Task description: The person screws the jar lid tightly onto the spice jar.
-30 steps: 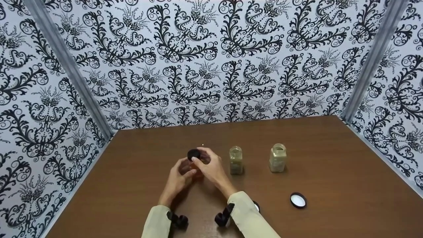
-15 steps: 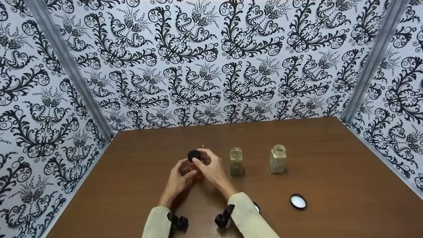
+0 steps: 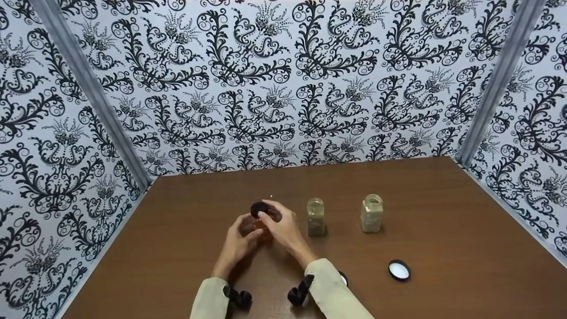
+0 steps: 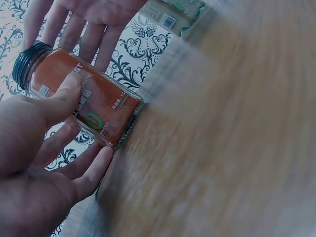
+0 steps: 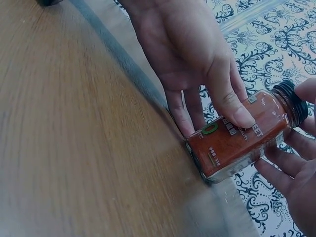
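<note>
A square glass spice jar [image 4: 101, 98] full of orange-red powder stands between my hands, its base at the tabletop. My left hand [image 3: 239, 243] grips the jar's body, thumb pressed over the printed label. At the top, my right hand [image 3: 287, 228] pinches the black lid [image 3: 259, 209], which sits on the jar's neck. The right thumb lies against the lid's edge in the right wrist view, where the ridged black lid [image 5: 291, 104] shows. In the head view the fingers hide most of the jar.
Two lidless glass jars of greenish-beige powder, the nearer [image 3: 316, 218] and the farther [image 3: 372, 214], stand upright to the right. A black lid [image 3: 399, 270] with a white inside lies at front right. Another lid [image 3: 343, 278] is partly hidden by the right sleeve.
</note>
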{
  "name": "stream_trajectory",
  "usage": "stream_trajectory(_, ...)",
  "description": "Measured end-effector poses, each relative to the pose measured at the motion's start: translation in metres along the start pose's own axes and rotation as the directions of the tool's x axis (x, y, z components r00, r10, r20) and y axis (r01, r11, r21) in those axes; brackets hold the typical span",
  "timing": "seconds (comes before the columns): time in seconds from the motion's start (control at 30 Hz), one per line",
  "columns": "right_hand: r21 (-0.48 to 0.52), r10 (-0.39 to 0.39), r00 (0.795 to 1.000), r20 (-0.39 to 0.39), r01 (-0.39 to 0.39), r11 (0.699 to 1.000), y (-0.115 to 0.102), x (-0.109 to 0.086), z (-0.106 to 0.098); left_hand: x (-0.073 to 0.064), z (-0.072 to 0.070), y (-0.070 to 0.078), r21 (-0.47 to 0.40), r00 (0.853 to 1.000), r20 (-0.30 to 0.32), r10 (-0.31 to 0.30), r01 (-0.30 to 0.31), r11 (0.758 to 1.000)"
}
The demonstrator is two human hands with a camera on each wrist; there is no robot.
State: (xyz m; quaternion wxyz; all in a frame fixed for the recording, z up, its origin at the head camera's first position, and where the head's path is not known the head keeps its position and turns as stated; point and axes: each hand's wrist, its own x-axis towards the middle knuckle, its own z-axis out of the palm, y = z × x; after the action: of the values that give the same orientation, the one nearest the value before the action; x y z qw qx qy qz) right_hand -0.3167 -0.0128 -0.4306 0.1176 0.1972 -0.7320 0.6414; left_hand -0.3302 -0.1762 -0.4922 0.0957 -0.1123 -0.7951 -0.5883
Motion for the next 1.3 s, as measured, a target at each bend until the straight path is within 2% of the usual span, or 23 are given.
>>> stream_trajectory(0.3,0.062,0.025,1.000,-0.002,-0.025,0.998,0.008,0.002,0.002,0.000,0.000,-0.001,-0.026,1.000,0.001,-0.009,0.009,1.000)
stream_trajectory(0.43,0.024,0.032,0.999,0.007,-0.032,0.999,0.014,0.004,0.004,-0.001,0.000,-0.002,-0.017,1.000,-0.003,-0.010,0.010,1.000)
stream_trajectory(0.6,-0.043,0.014,1.000,0.014,-0.014,0.999,0.037,0.010,0.007,-0.003,0.001,0.001,-0.008,1.000,-0.008,-0.026,0.026,1.000)
stream_trajectory(0.7,-0.017,0.018,1.000,0.016,-0.018,1.000,0.043,0.012,0.006,-0.003,0.001,0.003,0.002,0.999,-0.008,-0.033,0.033,0.999)
stream_trajectory(0.87,0.032,0.016,1.000,0.012,-0.016,0.999,0.044,0.013,0.007,-0.001,0.001,0.002,0.026,1.000,-0.013,-0.017,0.017,1.000)
stream_trajectory(1.0,0.057,-0.002,1.000,0.007,0.001,0.998,0.044,0.014,0.008,0.000,0.000,0.000,0.005,1.000,-0.006,-0.008,0.008,1.000)
stream_trajectory(1.17,0.048,-0.016,1.000,0.017,0.015,0.999,0.043,0.012,0.007,0.001,0.001,0.000,-0.072,1.000,0.012,0.010,-0.009,0.997)
stream_trajectory(1.3,0.024,-0.009,1.000,0.009,0.008,1.000,0.042,0.012,0.007,0.000,0.001,0.001,-0.056,1.000,0.012,0.026,-0.025,0.998)
